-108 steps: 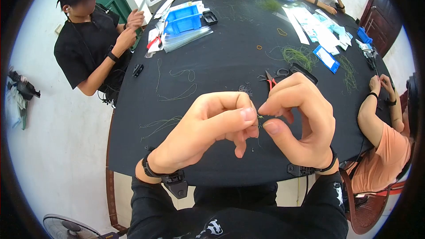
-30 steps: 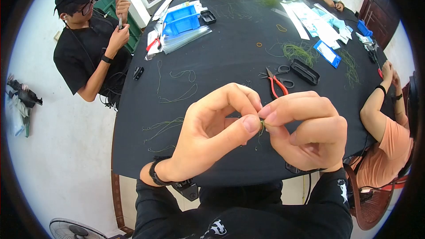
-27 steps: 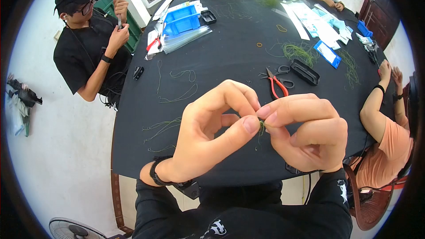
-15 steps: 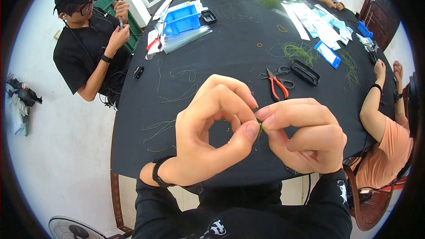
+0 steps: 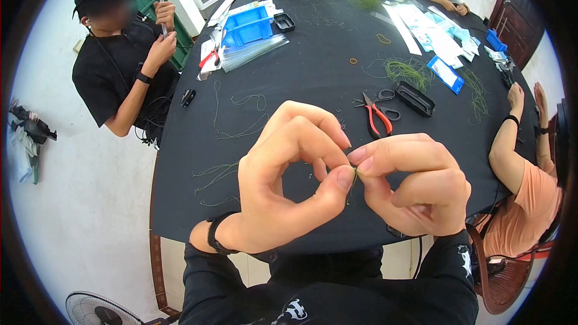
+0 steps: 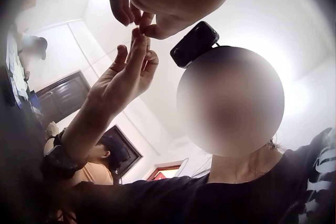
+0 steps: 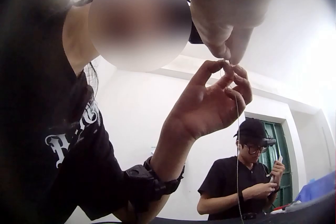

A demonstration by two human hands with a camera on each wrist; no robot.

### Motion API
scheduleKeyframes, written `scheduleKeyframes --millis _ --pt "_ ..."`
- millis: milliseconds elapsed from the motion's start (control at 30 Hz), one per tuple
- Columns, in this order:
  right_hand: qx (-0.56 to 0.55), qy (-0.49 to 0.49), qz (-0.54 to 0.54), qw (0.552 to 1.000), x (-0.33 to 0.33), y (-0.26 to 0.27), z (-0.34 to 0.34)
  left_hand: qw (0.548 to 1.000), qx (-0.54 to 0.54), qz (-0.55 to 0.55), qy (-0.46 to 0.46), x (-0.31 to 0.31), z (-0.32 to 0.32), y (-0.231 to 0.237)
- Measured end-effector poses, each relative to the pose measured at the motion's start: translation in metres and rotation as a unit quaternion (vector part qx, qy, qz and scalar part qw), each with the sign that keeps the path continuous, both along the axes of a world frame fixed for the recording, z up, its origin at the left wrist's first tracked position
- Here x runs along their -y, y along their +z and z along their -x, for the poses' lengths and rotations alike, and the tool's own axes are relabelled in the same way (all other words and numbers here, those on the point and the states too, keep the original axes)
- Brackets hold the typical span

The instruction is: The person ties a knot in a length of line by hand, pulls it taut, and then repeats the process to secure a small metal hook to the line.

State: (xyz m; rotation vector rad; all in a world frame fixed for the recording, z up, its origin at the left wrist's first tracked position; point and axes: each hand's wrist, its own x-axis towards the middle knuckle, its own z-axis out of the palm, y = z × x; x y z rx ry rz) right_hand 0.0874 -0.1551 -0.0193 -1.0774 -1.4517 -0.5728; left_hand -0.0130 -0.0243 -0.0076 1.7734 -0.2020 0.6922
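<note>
In front of the chest, over the black-covered table, both hands meet at the fingertips. My left hand (image 5: pixel 265 189) pinches a thin green line (image 5: pixel 354 174) between thumb and index finger, the fingers arched in a ring. Thumb and index finger of my right hand (image 5: pixel 424 183) pinch the same line right beside it. A short tangle of it shows under the fingertips in the head view. From the pinch, one strand of the line (image 7: pixel 238 150) hangs far down in the right wrist view. The fingertips mostly hide the part being held.
Beyond the hands lie red-handled pliers (image 5: pixel 377 121), black scissors (image 5: pixel 391 114) and an open black case (image 5: pixel 415 98). Loose green lengths (image 5: pixel 220 174) lie at left, a green coil (image 5: pixel 409 74) at right. A blue bin (image 5: pixel 248 29) stands farther back. Other people sit or stand around the table.
My hands came together from a small gap to touching fingertips on the line. Over the last second the left hand's fingers have opened into a wider ring; the last half second shows little movement.
</note>
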Motion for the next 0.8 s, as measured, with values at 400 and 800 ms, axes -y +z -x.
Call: scheduleKeyframes --millis 400,800 --pt "-0.016 -0.002 0.009 1.0 0.0 -0.0026 0.0043 0.996 0.034 -0.066 0.049 0.0002 0.0014 -0.003" --pt "0.008 -0.013 0.008 1.0 0.0002 0.0009 0.0029 0.997 0.029 -0.056 0.051 0.0006 0.003 -0.0018"
